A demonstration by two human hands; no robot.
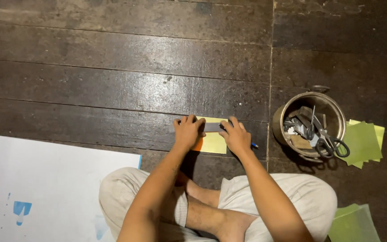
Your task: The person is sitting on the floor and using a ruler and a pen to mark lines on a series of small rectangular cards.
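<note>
Left hand point(188, 131) presses flat on a dark ruler point(212, 127) across a yellow paper square point(213, 142); right hand point(235, 136) grips a blue pen point(254, 145). Metal pot point(287, 117) holding scissors point(330, 139) stands right, beside green sheets point(364, 142). Dark plank floor point(113, 80).

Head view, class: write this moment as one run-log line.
left hand: pressing dark ruler | right hand: pen on yellow paper | floor: metal pot with scissors

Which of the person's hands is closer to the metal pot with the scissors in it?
The right hand. It rests on the yellow paper, just left of the metal pot; the left hand lies farther left, at the paper's other end.
</note>
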